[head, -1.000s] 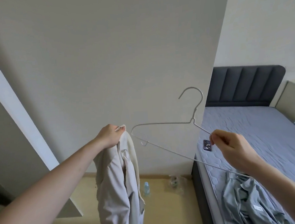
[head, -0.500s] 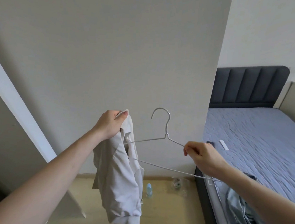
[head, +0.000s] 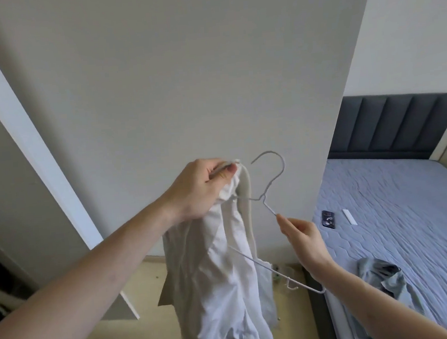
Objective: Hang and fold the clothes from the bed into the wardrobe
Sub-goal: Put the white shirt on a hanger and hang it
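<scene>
My left hand [head: 201, 188] grips the top edge of a pale cream garment [head: 223, 284], which hangs bunched below it in mid-air. A thin white wire hanger [head: 270, 189] is held by my right hand [head: 304, 239], pinched on its right sloping arm just below the hook. The hanger's left end is pushed into the garment near my left hand, and its bottom wire runs out of the cloth down to the right. A grey-green garment [head: 386, 277] lies crumpled on the bed [head: 407, 208] at the lower right.
A large white wardrobe door panel [head: 171, 93] stands right ahead, with a white frame edge [head: 28, 147] slanting at the left. A dark phone [head: 328, 219] and a small white strip [head: 349, 216] lie on the bed. A dark padded headboard [head: 395, 126] rises behind.
My right hand brought the hanger left and toward the garment. Its left end, free a second ago, has gone inside the cloth by my left hand.
</scene>
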Demonstrator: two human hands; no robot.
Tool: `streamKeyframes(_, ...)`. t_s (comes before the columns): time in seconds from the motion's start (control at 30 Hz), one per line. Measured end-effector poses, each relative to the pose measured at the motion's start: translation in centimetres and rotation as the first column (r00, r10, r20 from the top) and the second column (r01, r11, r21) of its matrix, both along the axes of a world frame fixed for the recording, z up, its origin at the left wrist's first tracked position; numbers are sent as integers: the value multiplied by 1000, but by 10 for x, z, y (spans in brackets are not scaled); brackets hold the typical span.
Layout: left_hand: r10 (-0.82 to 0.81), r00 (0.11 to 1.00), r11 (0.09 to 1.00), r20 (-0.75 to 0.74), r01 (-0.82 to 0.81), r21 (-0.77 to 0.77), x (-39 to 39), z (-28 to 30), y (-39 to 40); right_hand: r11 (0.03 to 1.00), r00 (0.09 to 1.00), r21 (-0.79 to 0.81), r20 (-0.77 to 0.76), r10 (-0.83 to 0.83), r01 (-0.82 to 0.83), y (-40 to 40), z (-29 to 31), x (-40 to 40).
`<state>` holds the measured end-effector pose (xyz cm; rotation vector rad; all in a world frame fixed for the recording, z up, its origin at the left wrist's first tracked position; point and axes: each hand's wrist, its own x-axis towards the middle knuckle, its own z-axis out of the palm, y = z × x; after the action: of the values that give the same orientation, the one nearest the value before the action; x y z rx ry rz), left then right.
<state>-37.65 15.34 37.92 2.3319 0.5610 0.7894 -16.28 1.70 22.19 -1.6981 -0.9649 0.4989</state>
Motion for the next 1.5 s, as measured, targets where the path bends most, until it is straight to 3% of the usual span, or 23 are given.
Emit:
streamKeyframes(0.2,-67,976,997,-205,74,26,-21,-51,-43,961,974,209,-179,-143,179,-9,-10,-1)
streamKeyframes(0.3,-166,879,986,-448,140,-90,-30,-50,-45,942,974,283,-187,-128,178,-11,-5,-4)
streamKeyframes(0.37,-189,834,982,-518,173,-80,-31,-34,-40,935,980,316,-165,-115,163,-10,0,-8)
streamKeyframes(0.47,-54,945,984,-323,105,144,-25,-4,-19,932,987,338,-133,-91,131,-7,6,-13)
streamKeyframes(0.53,73,969,891,-235,43,452,-16,9,1,935,988,332,-122,-92,128,-5,9,-14)
streamKeyframes(0.6,163,938,779,-306,68,623,-7,9,19,933,987,333,-133,-93,133,-4,10,-14)
streamKeyframes(0.7,253,914,777,-317,3,629,8,0,35,931,986,337,-133,-100,140,-5,8,-11)
streamKeyframes(0.87,168,946,810,-277,27,586,24,-2,56,957,996,277,-59,-72,86,-8,15,0)
streamKeyframes(0.97,153,961,833,-229,-1,553,28,-4,69,932,979,298,-62,-196,205,-12,5,10)
streamKeyframes(1.03,175,964,847,-199,-44,530,26,-5,78,875,908,260,-210,-361,408,-17,-12,17)
streamKeyframes(1.13,211,966,847,-146,-106,520,20,-2,90,774,712,84,-464,-527,628,-21,-41,11)
streamKeyframes(1.2,235,967,831,-101,-146,537,17,2,96,857,734,-29,-500,-459,515,-17,-59,-6)
streamKeyframes(1.27,251,965,819,-74,-170,548,17,7,98,968,866,-98,-434,-249,229,-8,-73,-27)
streamKeyframes(1.37,242,969,822,-52,-177,541,17,14,97,977,944,-195,-328,23,-91,10,-77,-55)
streamKeyframes(1.5,232,972,830,-32,-181,528,11,21,90,966,988,-249,-151,34,-71,30,-88,-59)
